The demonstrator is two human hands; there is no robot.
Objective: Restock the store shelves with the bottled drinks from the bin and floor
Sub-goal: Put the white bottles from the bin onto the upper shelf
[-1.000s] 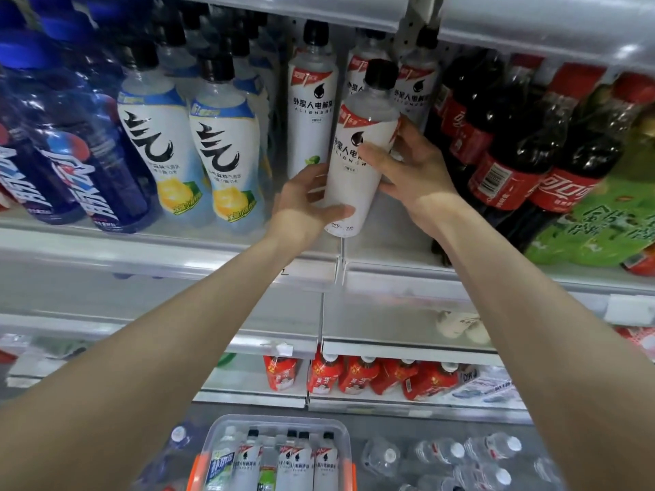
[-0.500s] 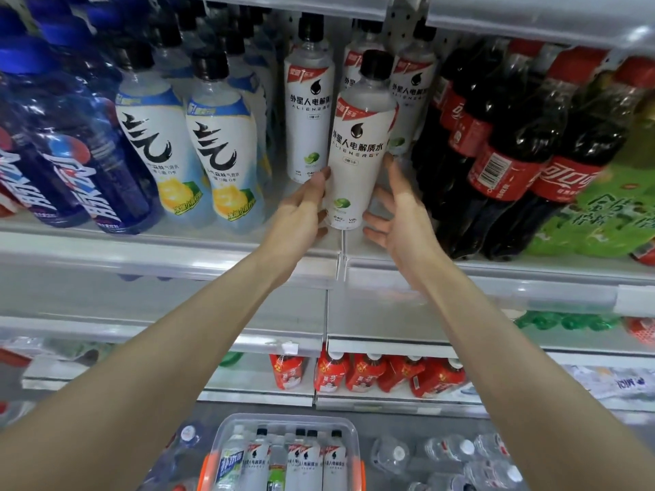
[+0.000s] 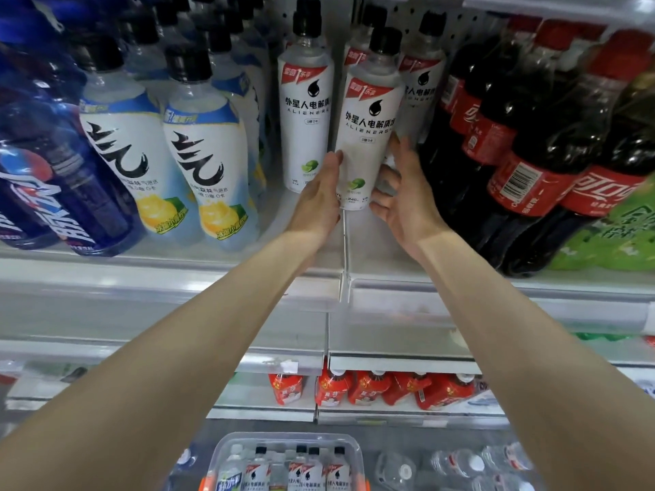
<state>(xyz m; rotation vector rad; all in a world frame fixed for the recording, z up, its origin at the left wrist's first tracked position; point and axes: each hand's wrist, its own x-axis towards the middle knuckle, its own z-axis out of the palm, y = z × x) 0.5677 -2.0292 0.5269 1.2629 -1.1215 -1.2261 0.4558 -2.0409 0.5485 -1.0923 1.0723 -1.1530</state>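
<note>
A white electrolyte-drink bottle [image 3: 368,136] with a black cap stands upright on the upper shelf [image 3: 177,274], in front of a row of the same bottles [image 3: 306,111]. My left hand [image 3: 319,196] touches its lower left side with straight fingers. On the other side, my right hand [image 3: 404,196] rests against the bottle's lower right with its fingers spread. Below, the clear bin [image 3: 283,442] with orange handles holds several more white bottles [image 3: 312,469]. Clear water bottles [image 3: 460,466] lie on the floor to its right.
Lemon-labelled bottles [image 3: 205,154] and blue cola bottles [image 3: 53,178] fill the shelf to the left. Dark cola bottles [image 3: 524,143] with red labels crowd the right. A thin clear divider [image 3: 343,249] runs under the white bottle. Red bottles [image 3: 368,388] sit on a lower shelf.
The tilted white bottle was set upright on the shelf and slid back. Both hands went from gripping it to resting lower against its sides with looser fingers.
</note>
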